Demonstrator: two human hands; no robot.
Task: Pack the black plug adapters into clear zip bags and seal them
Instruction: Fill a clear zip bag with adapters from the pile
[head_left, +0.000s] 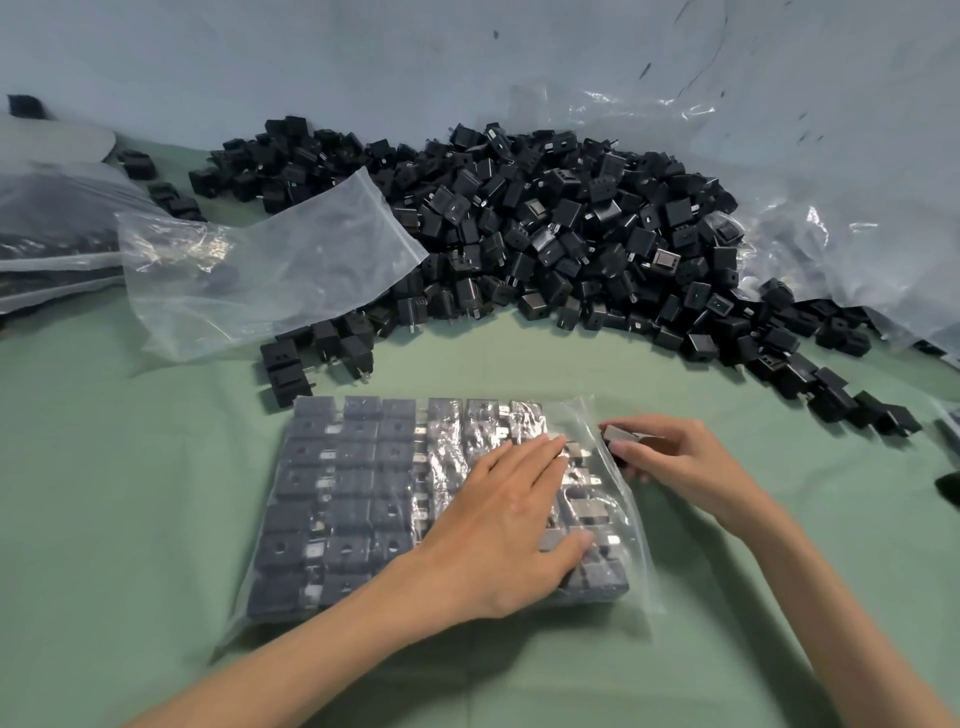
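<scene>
**At the desk's near edge: a bag nearly full, one adapter at its mouth**

Near the middle of the near edge of the green-covered desk (104, 493) lies a clear zip bag (332, 519), flat and packed with black plug adapters (358, 483) set in tidy rows. The left hand (498, 525) rests palm-down on the right half of the bag, fingers straight and close together, pressing the plastic onto the rows beneath. Just beside it, at the bag's right end, the right hand (675, 462) pinches a single adapter (621, 436) between curled fingers and thumb. The piece sits right at the loose plastic there; whether it is already inside the bag cannot be told.

Along the far edge a large pile (545, 234) of loose adapters spreads from the middle towards the right edge. An empty zip bag (270, 270) lies to the left of the middle, its upper corner draped over the pile's left side. At the left edge sit more filled bags (47, 234), only partly in view. Crumpled clear plastic sheeting (831, 208) rises behind the pile at the far right corner.
</scene>
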